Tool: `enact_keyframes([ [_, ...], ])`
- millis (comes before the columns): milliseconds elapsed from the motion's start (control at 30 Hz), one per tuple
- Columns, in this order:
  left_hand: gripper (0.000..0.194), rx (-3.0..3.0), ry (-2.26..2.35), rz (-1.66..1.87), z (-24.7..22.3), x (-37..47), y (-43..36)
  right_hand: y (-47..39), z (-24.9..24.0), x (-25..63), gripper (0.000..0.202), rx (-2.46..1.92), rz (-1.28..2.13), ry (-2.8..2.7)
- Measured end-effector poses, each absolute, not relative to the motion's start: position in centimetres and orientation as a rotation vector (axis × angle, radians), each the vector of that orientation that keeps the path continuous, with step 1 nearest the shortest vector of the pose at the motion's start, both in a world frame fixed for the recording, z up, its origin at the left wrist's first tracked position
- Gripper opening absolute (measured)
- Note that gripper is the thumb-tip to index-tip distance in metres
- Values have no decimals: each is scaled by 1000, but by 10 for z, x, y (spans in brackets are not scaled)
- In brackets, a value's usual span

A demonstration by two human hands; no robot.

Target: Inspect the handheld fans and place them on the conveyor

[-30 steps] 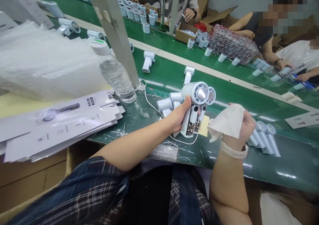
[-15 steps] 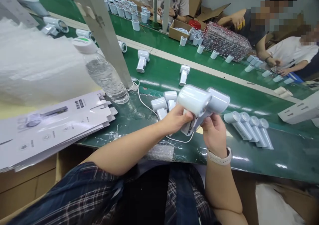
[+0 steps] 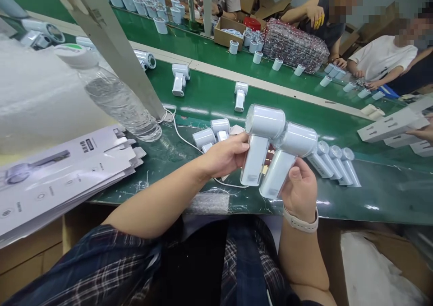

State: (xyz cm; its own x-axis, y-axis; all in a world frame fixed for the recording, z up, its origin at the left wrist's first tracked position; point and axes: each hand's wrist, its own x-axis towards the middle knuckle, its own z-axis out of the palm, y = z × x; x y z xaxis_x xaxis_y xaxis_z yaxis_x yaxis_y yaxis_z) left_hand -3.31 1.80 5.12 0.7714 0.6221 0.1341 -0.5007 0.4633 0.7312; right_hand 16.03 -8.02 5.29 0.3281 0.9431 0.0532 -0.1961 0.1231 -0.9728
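Observation:
My left hand [image 3: 232, 155] is closed on the handle of a pale white hair-dryer-shaped device [image 3: 266, 122] with a barrel head and a flat handle. A second, matching device [image 3: 299, 140] is gripped at its handle by my right hand [image 3: 301, 186], which has a pale watch strap below it. Both devices are side by side over the bench, handles pointing down, their heads touching or nearly so; clear film seems to cover them. My left fingertips are hidden behind the first handle. Beyond my left hand, two more such devices [image 3: 204, 138] lie by a white cable [image 3: 184, 136].
Several wrapped devices [image 3: 334, 151] lie in a row at right. A water bottle [image 3: 118, 103] leans near a metal post [image 3: 111, 39]; flattened printed boxes [image 3: 67, 170] lie left. On the green conveyor [image 3: 206, 87] are more devices. Co-workers [image 3: 382, 55] sit opposite; another hand holds white boxes [image 3: 389, 127] at right.
The two devices have been turned from a tilted pose to handles down, broad handle sides facing me. The view has shifted right. Another person's hand appears at the right edge.

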Motion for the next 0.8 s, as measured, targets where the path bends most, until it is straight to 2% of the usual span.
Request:
enact_keyframes([
  [200, 69, 956, 236, 742, 59, -34, 16, -76, 61, 154, 36, -1070, 1127, -820],
  [367, 55, 994, 292, 770, 61, -32, 16, -72, 64, 148, 36, -1105, 1180, -713],
  [567, 56, 952, 336, 812, 59, -28, 19, -75, 65, 146, 35, -1006, 1189, -799],
  [700, 46, 857, 408, 798, 55, -26, 21, -75, 67, 143, 38, -971, 1177, -803],
  [800, 37, 789, 377, 840, 50, -24, 23, -76, 67, 144, 33, -919, 1130, -797],
])
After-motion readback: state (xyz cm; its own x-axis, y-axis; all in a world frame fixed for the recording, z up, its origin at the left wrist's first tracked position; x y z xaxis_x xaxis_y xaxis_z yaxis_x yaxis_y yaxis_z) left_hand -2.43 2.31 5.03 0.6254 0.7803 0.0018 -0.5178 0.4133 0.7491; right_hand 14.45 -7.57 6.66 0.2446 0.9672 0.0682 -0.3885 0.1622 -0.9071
